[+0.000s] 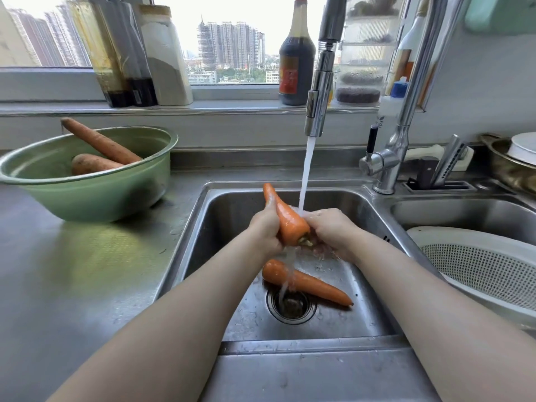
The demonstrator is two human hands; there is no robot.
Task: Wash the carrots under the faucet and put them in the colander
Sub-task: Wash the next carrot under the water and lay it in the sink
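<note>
**Entry: carrot washing at the sink (220,216). Stock and hazards.**

**Hazards (judged)**
- The held carrot (287,219) is looking wet and slick. With the water stream (306,175) beating on it, it may be slipping out of the grip and dropping onto the carrot lying below.
- Runoff is falling onto the loose carrot (307,282) beside the drain (291,306), so dirt may be rinsing back onto it.
- The washed and unwashed carrots are sitting apart, and a mix-up is likely if this one is being set down in the wrong place.

**Count**
- Hands, two, both working over the middle of the sink.
  - The left hand (265,227) is gripping the held carrot's mid-length, fingers curling round it.
  - The right hand (333,230) is closing round the thick stem end. Its fingertips are hiding underneath, so how they are lying cannot be told.
- Carrots, four.
  - One is being held tip-up under the stream.
  - One is lying on the sink floor, touching the drain's rim.
  - Two soil-dulled carrots (98,142) are resting in the green bowl (87,192), well to the left of the sink.
- Faucet (319,91), one, running above the sink's back edge.
- Colander (478,262), one, white, sitting just right of the sink. No carrot is showing in it.
</note>
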